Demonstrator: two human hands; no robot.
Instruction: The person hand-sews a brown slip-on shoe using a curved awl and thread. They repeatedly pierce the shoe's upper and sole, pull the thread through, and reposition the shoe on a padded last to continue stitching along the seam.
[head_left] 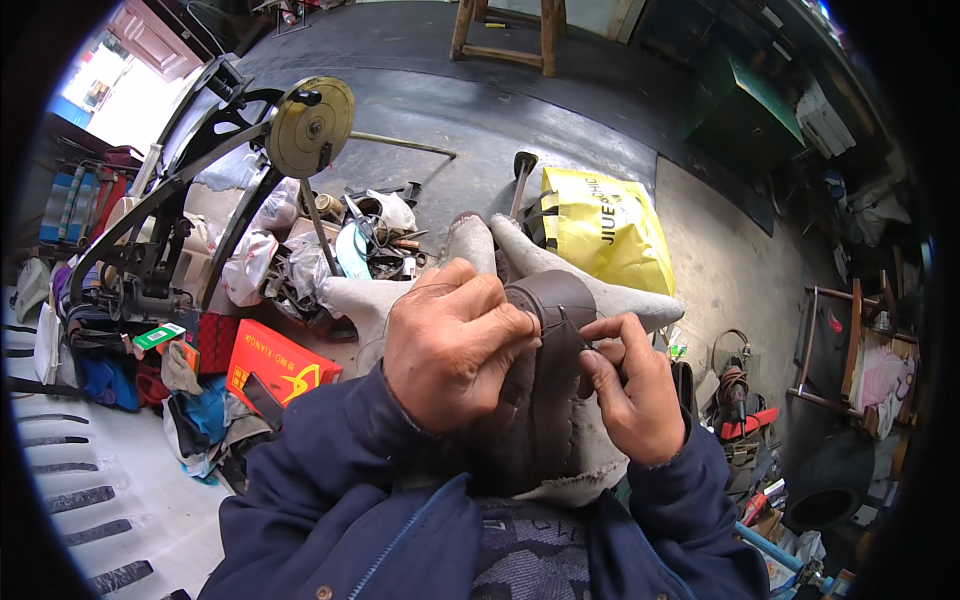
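Observation:
A dark brown leather shoe (552, 400) lies sole up or on its side across my lap, its rounded end pointing away from me. A thin dark thread (566, 318) loops above that end, between my hands. My left hand (447, 340) is closed, its thumb and forefinger pinched at the shoe's left edge, with thread looping over its knuckles. On the other side, my right hand (634, 388) pinches the thread between thumb and fingertips, close to the shoe's right edge. Any needle is too small to make out. Thick pale grey cloth (590, 455) lies beneath the shoe.
A hand-cranked sewing machine with a brass-coloured wheel (312, 128) stands at left. Near it are a red box (283, 362) and a heap of bags and tools. Beyond my lap sits a yellow bag (612, 225). A wooden stool (508, 38) stands far off.

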